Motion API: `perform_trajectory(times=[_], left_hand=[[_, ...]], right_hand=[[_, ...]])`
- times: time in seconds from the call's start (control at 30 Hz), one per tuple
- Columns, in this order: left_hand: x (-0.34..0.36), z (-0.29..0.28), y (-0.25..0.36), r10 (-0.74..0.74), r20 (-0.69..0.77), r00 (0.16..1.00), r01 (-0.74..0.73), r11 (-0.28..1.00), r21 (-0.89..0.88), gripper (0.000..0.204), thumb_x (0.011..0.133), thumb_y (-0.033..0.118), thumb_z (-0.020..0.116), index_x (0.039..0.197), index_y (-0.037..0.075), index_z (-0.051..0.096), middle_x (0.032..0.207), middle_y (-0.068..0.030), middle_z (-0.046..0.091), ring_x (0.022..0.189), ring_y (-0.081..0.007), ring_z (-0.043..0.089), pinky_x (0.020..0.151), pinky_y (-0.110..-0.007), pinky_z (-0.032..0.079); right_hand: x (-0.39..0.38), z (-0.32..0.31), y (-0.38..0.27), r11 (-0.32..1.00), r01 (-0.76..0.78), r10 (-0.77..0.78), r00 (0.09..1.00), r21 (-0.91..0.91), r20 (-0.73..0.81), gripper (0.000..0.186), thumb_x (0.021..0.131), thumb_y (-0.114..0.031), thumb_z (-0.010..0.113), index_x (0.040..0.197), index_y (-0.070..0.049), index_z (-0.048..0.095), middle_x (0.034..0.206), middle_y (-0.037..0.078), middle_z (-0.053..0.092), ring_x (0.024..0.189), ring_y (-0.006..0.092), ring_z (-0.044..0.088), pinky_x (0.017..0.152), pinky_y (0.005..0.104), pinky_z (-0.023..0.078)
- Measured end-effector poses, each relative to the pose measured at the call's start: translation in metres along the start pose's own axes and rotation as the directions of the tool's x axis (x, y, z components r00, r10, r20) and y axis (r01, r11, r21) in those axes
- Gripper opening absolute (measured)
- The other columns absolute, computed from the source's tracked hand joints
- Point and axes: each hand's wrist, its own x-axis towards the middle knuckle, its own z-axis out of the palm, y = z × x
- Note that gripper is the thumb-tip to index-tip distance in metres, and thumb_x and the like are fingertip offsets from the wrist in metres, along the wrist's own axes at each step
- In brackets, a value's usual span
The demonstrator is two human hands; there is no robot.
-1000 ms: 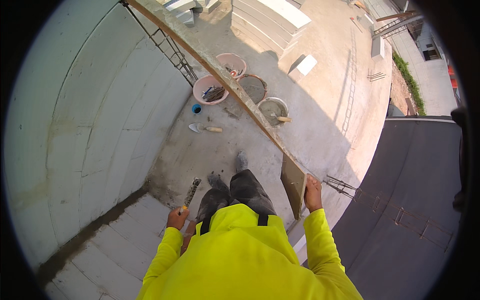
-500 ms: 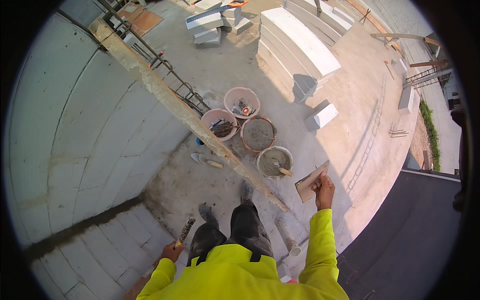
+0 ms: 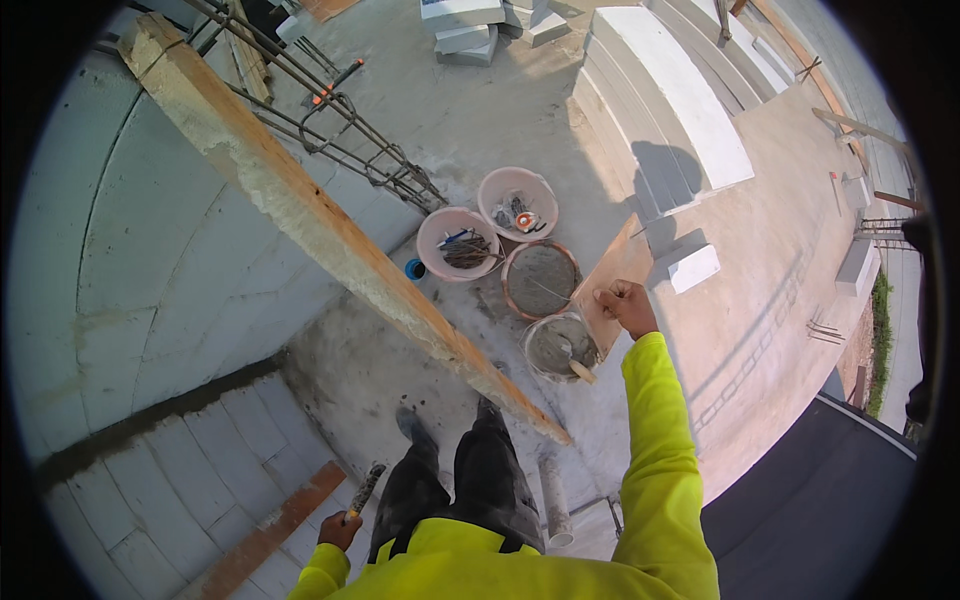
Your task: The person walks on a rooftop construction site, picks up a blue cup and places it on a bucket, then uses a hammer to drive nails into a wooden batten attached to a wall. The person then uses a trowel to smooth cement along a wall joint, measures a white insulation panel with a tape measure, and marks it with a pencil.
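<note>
My left hand [image 3: 338, 531], low beside my left leg, is closed round a slim tool [image 3: 368, 488] with a yellow part at the grip and a dark, mortar-crusted upper end; its kind I cannot make out. My right hand [image 3: 629, 308] is raised to the right and grips a thin, flat brown board [image 3: 617, 268]. The board overlaps the edge of a bucket of mortar [image 3: 550, 345] in view. In that bucket stands a trowel with a wooden handle [image 3: 582, 372]. Beside it is a second mortar bucket [image 3: 541, 280].
Two pinkish buckets [image 3: 458, 216] hold tools and wire bits. A mortar-smeared plank [image 3: 330, 225] slants across in front of me. A block wall [image 3: 150, 250] rises on the left. White blocks [image 3: 690, 90] are stacked at far right. A pipe [image 3: 555, 500] lies near my right leg.
My right hand has moved up and away with the board, which now appears larger and more upright near the mortar buckets. The view has shifted; the plank now hides the trowel on the floor.
</note>
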Motion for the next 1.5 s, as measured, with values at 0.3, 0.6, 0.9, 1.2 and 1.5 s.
perform_trajectory(times=[0.3, 0.6, 0.9, 1.2, 1.5], left_hand=[[0.001, 0.022, 0.021, -0.071, -0.014, 0.997, 0.071, 0.997, -0.021, 0.038, 0.082, 0.036, 0.068, 0.085, -0.002, 0.064, 0.066, -0.0168, 0.061, 0.059, -0.0258, 0.059, 0.06, -0.041, 0.047], [0.004, 0.019, 0.07, -0.059, 0.007, 0.998, 0.059, 0.995, -0.083, 0.05, 0.082, 0.043, 0.069, 0.114, 0.003, 0.067, 0.089, -0.0209, 0.07, 0.084, -0.0357, 0.069, 0.077, -0.042, 0.052], [0.031, 0.024, 0.115, 0.232, 0.263, 0.937, -0.264, 0.96, 0.094, 0.059, 0.085, 0.054, 0.061, 0.129, 0.015, 0.062, 0.109, -0.0174, 0.069, 0.102, -0.0353, 0.065, 0.091, -0.046, 0.051], [0.012, 0.036, 0.089, 0.598, -0.355, 0.719, -0.663, 0.743, -0.089, 0.058, 0.073, 0.023, 0.073, 0.128, 0.011, 0.056, 0.122, -0.0101, 0.054, 0.119, -0.0288, 0.047, 0.104, -0.043, 0.038], [-0.015, 0.186, -0.104, -0.4, -0.276, 0.874, 0.048, 0.637, -0.769, 0.036, 0.083, 0.02, 0.067, 0.115, 0.004, 0.065, 0.111, -0.0171, 0.064, 0.098, -0.0305, 0.066, 0.085, -0.039, 0.053]], right_hand=[[0.111, 0.041, -0.026, 0.496, 0.377, -0.164, 0.925, -0.782, 0.342, 0.027, 0.078, -0.023, 0.071, 0.094, -0.001, 0.068, 0.097, 0.023, 0.069, 0.096, 0.0411, 0.065, 0.086, 0.0491, 0.051], [0.063, 0.09, -0.054, 0.754, 0.315, -0.381, 0.924, -0.576, 0.006, 0.041, 0.089, -0.026, 0.071, 0.118, 0.002, 0.063, 0.102, 0.019, 0.07, 0.092, 0.031, 0.069, 0.081, 0.0382, 0.054], [-0.239, 0.216, -0.091, 0.576, 0.736, -0.452, 0.649, -0.356, 0.612, 0.045, 0.082, -0.018, 0.076, 0.12, -0.004, 0.058, 0.112, 0.017, 0.063, 0.104, 0.0369, 0.06, 0.093, 0.0455, 0.046], [-0.261, 0.309, 0.019, 0.476, 0.666, 0.205, 0.55, -0.574, 0.81, 0.041, 0.082, -0.029, 0.071, 0.106, 0.0, 0.055, 0.086, 0.026, 0.068, 0.08, 0.0463, 0.066, 0.072, 0.054, 0.052], [-0.139, 0.461, 0.101, -0.097, 0.691, 0.323, 0.703, -0.716, 0.634, 0.041, 0.076, -0.035, 0.068, 0.093, 0.003, 0.065, 0.093, 0.027, 0.069, 0.092, 0.0447, 0.067, 0.084, 0.0518, 0.053]])
